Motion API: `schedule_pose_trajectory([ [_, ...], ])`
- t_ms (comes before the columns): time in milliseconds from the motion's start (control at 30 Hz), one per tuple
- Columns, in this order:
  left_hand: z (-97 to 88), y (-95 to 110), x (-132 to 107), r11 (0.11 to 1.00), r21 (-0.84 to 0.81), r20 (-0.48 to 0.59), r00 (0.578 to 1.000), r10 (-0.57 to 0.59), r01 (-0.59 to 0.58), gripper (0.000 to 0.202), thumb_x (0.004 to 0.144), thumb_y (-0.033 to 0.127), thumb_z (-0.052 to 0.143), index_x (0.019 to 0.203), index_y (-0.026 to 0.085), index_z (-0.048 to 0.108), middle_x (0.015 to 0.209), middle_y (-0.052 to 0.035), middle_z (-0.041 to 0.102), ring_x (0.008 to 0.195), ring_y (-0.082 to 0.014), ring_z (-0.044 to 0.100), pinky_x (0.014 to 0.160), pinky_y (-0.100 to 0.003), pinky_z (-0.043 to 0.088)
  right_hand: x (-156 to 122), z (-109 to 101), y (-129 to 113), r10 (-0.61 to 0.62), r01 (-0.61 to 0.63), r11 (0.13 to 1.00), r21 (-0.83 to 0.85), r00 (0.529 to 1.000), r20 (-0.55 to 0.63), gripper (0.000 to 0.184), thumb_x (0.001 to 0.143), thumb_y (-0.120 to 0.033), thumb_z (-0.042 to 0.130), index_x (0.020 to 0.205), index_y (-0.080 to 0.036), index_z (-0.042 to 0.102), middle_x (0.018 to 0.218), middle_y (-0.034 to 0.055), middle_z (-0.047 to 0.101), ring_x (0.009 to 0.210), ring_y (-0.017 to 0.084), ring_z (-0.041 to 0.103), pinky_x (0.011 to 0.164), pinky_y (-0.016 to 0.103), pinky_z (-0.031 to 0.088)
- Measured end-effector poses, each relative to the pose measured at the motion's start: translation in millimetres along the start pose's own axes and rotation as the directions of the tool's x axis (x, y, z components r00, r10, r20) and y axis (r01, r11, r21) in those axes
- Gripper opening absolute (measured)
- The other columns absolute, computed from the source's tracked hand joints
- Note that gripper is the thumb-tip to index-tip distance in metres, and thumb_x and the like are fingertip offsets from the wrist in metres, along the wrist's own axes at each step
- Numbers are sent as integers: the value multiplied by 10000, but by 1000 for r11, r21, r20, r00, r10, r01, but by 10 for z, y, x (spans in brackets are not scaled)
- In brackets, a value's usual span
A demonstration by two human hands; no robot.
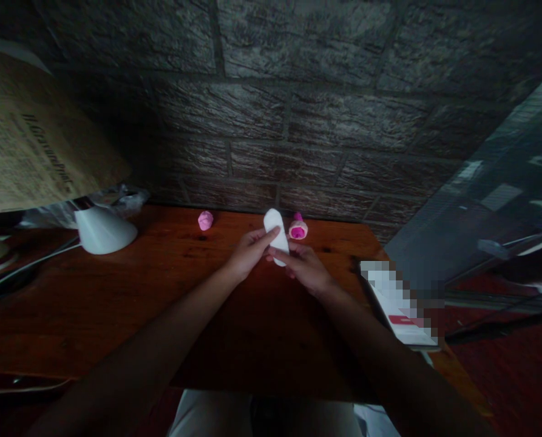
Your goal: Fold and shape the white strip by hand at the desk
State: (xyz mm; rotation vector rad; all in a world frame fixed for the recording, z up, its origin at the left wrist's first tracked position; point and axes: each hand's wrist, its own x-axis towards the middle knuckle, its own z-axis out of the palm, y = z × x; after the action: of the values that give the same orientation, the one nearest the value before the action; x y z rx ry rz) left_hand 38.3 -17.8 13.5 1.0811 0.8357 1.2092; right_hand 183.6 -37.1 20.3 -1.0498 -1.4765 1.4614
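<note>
Pinching the white piece (280,241) at centre frame, the left hand (249,251) and right hand (309,268) risked bending it if one squeezed harder.

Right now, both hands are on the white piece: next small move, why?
Probably ease the right hand free while the left hand holds the white piece: both grip it, and the two-tone pink piece lies just beyond the right hand.
</note>
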Motion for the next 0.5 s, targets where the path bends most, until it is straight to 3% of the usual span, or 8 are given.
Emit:
schedule_pose_trajectory([
  [133, -23, -42, -6, 999, 38, 31, 999, 10, -11, 309, 704, 398, 791, 884, 148, 755, 723, -29, 677, 617, -95, 556, 576, -225, 409, 3, -13, -8, -21, 21, 1000, -19, 999, -27, 341, 727, -495, 730, 856, -179, 723, 691, -6, 646, 438, 53, 358, 410, 217, 270],
  [500, -16, 38, -38, 999, 38, 48, 999, 18, -20, 272, 699, 403, 795, 780, 148, 749, 662, -28, 649, 564, -85, 497, 515, -220, 352, 0, -23, -21, -31, 33, 999, -32, 998, 47, 347, 756, -498, 719, 865, -169, 741, 829, 54, 745, 428, 52, 367, 413, 220, 288],
])
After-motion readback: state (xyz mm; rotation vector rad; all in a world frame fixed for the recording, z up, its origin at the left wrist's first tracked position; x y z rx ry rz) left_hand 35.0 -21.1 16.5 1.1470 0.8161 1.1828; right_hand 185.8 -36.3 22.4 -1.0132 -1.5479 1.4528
